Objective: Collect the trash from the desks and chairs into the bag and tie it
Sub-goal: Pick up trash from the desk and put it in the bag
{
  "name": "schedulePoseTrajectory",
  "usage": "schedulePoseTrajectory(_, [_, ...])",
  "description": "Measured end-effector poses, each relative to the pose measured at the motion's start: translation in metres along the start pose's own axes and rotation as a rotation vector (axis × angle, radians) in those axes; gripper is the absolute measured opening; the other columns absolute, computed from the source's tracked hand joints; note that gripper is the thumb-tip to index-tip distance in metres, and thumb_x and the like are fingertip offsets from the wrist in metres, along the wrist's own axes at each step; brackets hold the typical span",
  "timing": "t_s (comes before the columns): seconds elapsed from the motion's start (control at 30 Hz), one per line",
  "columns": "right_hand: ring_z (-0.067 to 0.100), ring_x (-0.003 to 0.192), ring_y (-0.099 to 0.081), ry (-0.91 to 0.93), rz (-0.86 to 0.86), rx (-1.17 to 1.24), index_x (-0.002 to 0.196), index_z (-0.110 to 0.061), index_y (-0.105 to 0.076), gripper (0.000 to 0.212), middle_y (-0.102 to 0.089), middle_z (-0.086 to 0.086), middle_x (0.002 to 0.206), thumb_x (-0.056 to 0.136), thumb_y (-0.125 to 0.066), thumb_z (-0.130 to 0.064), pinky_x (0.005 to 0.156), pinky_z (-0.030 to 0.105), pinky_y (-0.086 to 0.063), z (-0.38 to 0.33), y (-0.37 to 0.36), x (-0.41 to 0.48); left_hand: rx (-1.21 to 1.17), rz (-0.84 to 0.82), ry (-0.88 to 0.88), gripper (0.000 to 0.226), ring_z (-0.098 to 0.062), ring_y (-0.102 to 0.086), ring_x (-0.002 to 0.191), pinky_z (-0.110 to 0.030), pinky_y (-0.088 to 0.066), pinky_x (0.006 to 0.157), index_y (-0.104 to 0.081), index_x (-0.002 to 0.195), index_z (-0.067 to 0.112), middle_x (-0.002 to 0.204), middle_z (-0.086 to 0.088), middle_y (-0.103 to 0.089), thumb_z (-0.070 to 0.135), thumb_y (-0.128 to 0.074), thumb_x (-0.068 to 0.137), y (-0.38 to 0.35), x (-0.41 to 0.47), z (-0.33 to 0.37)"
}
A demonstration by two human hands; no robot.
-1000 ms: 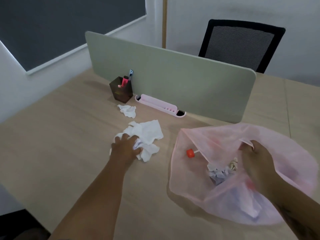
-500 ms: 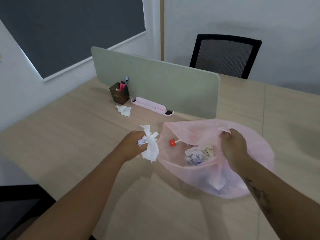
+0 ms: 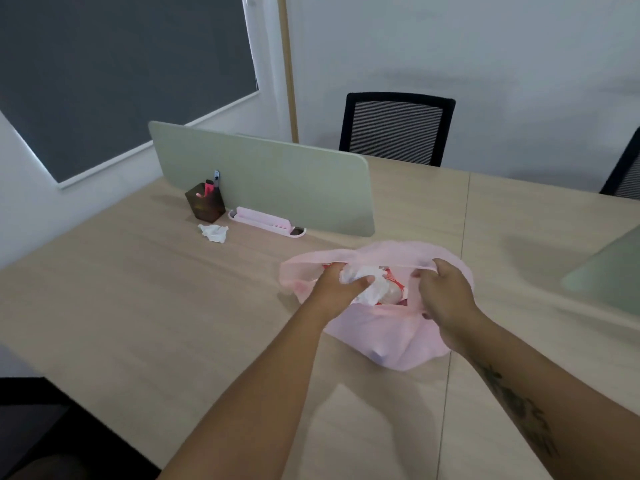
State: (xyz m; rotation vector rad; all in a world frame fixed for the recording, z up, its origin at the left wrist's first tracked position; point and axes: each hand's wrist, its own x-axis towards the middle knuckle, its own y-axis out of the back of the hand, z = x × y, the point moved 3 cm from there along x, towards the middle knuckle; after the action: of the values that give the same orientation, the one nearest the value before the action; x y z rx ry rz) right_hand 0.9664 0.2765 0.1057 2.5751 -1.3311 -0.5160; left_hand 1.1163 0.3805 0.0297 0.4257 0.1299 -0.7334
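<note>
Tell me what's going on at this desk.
A person is clearing trash off the desk. The left hand grips a wad of white tissue at the mouth of the pink plastic bag, which the right hand holds open by its rim. Another crumpled tissue lies on the desk beside the pen holder, not yet collected. The bag is not tied.

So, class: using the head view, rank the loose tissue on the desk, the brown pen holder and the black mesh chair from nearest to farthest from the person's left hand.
1. Loose tissue, ahead-left of the left hand.
2. Brown pen holder, just behind the tissue.
3. Black mesh chair, across the desk.
</note>
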Motion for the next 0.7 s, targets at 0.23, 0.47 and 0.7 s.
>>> schedulePoseTrajectory(0.23, [0.030,0.067,-0.060,-0.086,-0.003,0.040,0.094,-0.013,-0.062,0.029,-0.062,0.008,0.086,0.089,-0.034,-0.006,0.055,0.025,-0.046,0.003,-0.005,0.005,-0.242,0.120,0.009,0.018,-0.009,-0.063,0.094,-0.023,-0.051,0.075,-0.059,0.115,0.022,0.106,0.016,-0.063,0.023,-0.061,0.097,0.025,0.010,-0.008])
schedulePoseTrajectory(0.47, [0.025,0.071,-0.055,-0.057,0.003,-0.001,0.086,-0.016,-0.063,0.030,-0.061,0.004,0.085,0.090,-0.036,-0.005,0.060,0.028,-0.044,-0.014,-0.054,0.030,0.104,0.421,0.115,0.009,-0.024,-0.061,0.083,-0.031,-0.050,0.073,-0.062,0.086,0.014,0.086,0.000,-0.064,0.022,-0.058,0.086,0.118,0.036,-0.056])
schedulePoseTrajectory(0.7, [0.030,0.069,-0.052,-0.051,0.093,-0.128,0.086,-0.004,-0.060,0.022,-0.059,0.016,0.081,0.091,-0.039,-0.012,0.066,0.035,-0.044,-0.011,-0.119,0.066,0.637,0.414,0.191,0.057,-0.034,-0.041,0.130,-0.043,-0.044,0.099,-0.044,0.139,0.018,0.139,-0.009,-0.047,0.037,-0.061,0.089,0.226,0.108,-0.112])
